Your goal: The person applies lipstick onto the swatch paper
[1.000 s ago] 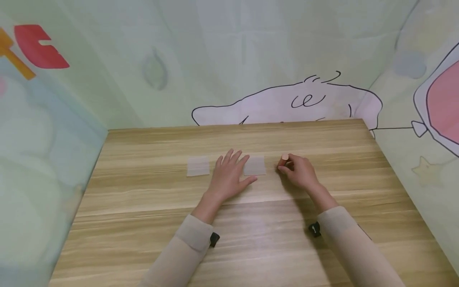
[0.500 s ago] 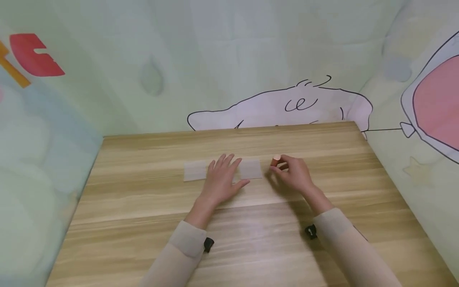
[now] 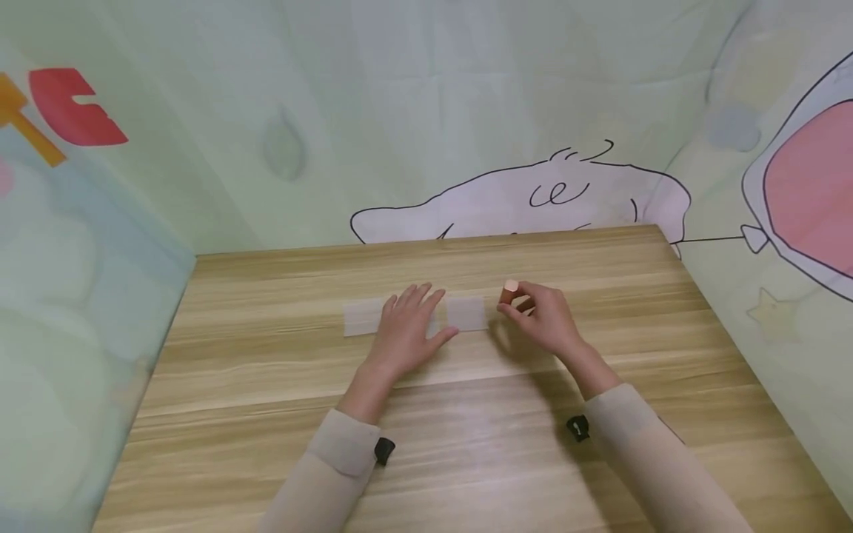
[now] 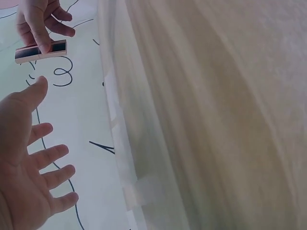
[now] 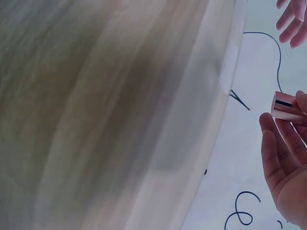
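Note:
My right hand (image 3: 543,318) pinches a shiny rose-gold lipstick tube (image 3: 509,292) between thumb and fingers. Held above the table, it stands nearly upright in the head view, its pale round end facing up. In the left wrist view the tube (image 4: 41,51) shows a dark reflection and a seam around its middle. My left hand (image 3: 405,326) is spread with nothing in it, palm down over a row of pale, thin squares. The left square (image 3: 360,318) and the right square (image 3: 466,314) lie flat on either side of it. Between them, another pale patch is mostly hidden by that hand.
The wood-grain table (image 3: 266,429) reaches back to a pale printed curtain (image 3: 360,126) with a cartoon outline. Similar cloth stands along the left and right sides. Black straps (image 3: 384,451) show at both sleeve cuffs.
The head view has shifted slightly. My right hand has brought the lipstick tube a little left, closer to the right square. My left hand has drifted slightly left, still spread.

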Tool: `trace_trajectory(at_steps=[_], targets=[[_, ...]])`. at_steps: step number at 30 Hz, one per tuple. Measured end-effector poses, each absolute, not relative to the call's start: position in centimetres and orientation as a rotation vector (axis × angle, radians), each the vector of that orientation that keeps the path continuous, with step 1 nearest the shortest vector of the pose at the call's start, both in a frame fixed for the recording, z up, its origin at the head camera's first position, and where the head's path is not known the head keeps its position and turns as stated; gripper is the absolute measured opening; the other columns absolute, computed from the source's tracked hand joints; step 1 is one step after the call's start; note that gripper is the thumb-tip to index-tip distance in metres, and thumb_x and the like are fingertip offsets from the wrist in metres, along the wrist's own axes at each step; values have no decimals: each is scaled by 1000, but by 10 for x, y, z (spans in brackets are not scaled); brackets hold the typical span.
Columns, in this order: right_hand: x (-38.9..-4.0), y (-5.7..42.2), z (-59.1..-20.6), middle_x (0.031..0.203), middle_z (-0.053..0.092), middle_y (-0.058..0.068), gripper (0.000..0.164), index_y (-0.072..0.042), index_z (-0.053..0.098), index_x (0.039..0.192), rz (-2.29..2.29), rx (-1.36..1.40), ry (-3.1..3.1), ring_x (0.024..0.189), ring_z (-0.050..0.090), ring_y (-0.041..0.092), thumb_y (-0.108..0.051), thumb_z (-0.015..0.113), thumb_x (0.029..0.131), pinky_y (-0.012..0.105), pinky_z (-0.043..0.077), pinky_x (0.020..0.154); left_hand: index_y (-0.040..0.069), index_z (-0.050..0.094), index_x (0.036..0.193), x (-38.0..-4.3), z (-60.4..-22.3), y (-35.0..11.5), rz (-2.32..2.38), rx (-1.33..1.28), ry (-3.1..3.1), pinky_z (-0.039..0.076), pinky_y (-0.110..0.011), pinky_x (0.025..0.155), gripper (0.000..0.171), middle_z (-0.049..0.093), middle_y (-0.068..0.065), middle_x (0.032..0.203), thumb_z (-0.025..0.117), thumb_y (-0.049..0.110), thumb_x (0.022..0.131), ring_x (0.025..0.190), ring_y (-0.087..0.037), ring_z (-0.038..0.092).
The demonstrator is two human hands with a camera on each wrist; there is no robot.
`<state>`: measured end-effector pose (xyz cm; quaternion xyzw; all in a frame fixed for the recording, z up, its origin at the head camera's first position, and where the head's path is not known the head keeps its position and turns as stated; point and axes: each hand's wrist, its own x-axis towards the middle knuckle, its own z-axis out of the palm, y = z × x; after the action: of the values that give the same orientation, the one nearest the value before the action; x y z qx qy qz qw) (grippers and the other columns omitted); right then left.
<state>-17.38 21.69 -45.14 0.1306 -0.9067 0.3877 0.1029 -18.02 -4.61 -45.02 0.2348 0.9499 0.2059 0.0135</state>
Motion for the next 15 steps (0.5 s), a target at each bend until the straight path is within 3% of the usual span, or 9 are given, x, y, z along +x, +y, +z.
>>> trace_trajectory(at_steps=[15], targets=[[-170, 203, -438, 95, 75, 6, 11, -12, 69, 87, 1120, 485, -2626, 70, 72, 20, -12, 80, 88, 35, 60, 62, 12, 49, 150, -178, -432, -60, 738, 773, 2962, 26, -56, 118, 66, 48, -13, 152, 64, 49, 97, 144, -32, 39]])
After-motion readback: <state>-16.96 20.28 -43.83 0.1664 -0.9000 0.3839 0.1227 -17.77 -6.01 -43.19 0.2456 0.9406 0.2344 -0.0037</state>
